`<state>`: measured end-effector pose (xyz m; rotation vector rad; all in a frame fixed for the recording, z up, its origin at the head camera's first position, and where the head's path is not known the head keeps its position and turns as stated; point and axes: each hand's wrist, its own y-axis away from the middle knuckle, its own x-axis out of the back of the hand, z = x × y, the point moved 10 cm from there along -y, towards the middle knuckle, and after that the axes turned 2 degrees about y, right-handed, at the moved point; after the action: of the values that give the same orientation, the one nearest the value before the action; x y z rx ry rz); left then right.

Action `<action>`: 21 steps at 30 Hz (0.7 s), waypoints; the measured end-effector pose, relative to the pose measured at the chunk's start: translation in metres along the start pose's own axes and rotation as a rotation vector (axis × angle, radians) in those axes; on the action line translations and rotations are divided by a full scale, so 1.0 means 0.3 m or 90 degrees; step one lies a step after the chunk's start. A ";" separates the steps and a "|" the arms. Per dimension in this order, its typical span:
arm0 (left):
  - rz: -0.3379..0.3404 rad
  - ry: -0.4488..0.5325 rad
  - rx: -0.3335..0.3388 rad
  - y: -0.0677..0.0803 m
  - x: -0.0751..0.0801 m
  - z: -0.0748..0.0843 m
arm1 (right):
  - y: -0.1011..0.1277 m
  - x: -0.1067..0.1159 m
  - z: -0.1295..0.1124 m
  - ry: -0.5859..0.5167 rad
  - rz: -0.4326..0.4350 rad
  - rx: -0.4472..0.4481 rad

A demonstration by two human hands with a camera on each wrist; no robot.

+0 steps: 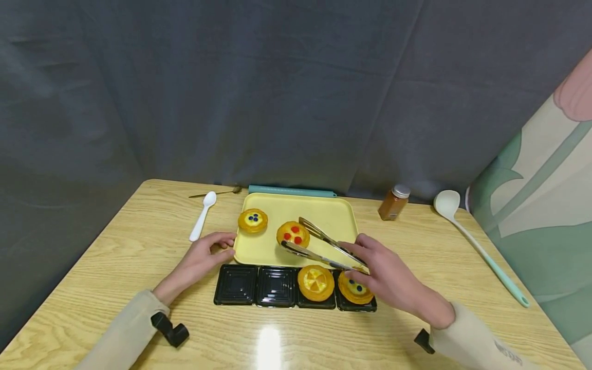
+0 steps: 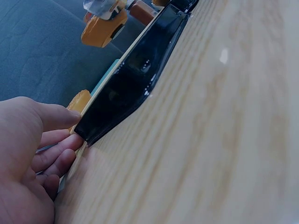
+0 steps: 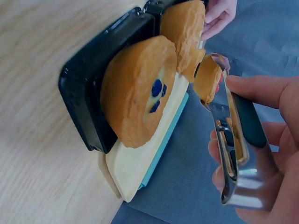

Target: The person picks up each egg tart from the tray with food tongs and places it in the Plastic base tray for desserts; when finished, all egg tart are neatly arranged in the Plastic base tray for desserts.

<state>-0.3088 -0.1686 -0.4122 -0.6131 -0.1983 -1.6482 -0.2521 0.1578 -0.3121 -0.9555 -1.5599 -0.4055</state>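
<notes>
item — red-berry tart on yellow tray: my right hand is gripping tongs around its rim — crumbly, probably light; left hand is steadying the tray's edge, fingers relaxed.

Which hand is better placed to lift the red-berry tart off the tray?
Right. The right hand already grips the tongs, which bracket the red-berry tart; the left hand only steadies the yellow tray.

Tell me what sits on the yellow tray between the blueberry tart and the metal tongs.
In the head view, the round tart with red berries sits on the yellow tray between the blueberry-topped tart and the metal tongs, whose tips flank it.
</notes>
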 end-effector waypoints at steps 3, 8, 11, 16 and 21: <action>-0.002 0.000 0.002 -0.001 0.000 0.000 | 0.018 -0.005 -0.014 -0.002 -0.007 0.010; -0.001 0.000 0.003 -0.002 0.002 0.000 | 0.044 -0.008 -0.045 -0.002 -0.009 0.030; 0.000 -0.001 -0.001 -0.001 0.003 0.000 | 0.056 -0.004 -0.066 -0.003 0.001 0.044; 0.000 -0.003 0.001 0.001 0.002 0.000 | 0.068 -0.007 -0.089 -0.004 0.000 0.059; 0.000 -0.001 -0.001 0.003 0.001 0.007 | 0.080 -0.021 -0.107 -0.015 -0.015 0.066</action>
<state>-0.3072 -0.1680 -0.4105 -0.6163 -0.1978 -1.6477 -0.2133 0.1468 -0.3164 -0.8658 -1.5991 -0.3274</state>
